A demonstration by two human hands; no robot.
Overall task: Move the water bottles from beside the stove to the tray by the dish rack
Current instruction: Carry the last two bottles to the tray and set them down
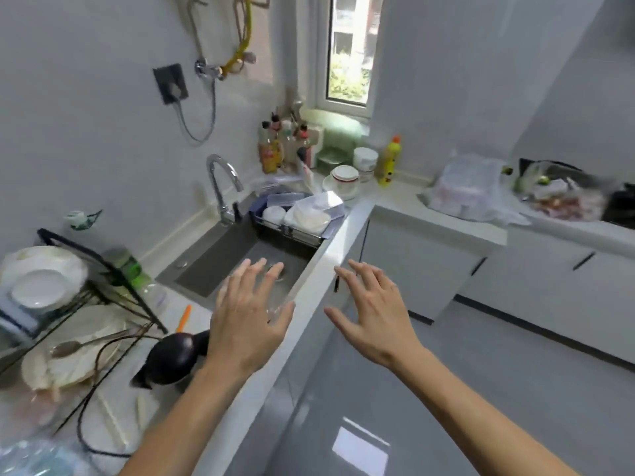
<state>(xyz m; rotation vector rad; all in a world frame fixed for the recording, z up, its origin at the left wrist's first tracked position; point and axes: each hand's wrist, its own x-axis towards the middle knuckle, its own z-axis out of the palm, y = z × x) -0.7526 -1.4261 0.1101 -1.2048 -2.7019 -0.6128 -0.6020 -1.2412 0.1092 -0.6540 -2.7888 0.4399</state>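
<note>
My left hand [251, 317] hovers over the front edge of the sink [240, 255], fingers spread and holding nothing. Over the floor just right of the counter edge, my right hand [374, 314] is spread the same way and is also empty. A clear plastic bottle with a green label [127, 268] stands by the black dish rack [86, 262] at the left, with a blurred clear shape [156, 297] beside it. A white tray [113, 427] lies on the counter below the rack. The dark stove [622, 209] shows at the far right edge; no bottles are clearly visible beside it.
Plates fill the dish rack. An aubergine [171, 359], a spoon and an orange-handled tool lie on the near counter. A basket of containers [299, 214] spans the sink's far end by the tap [223, 187]. Condiment bottles, bowls and a plastic bag [470, 190] crowd the far counter.
</note>
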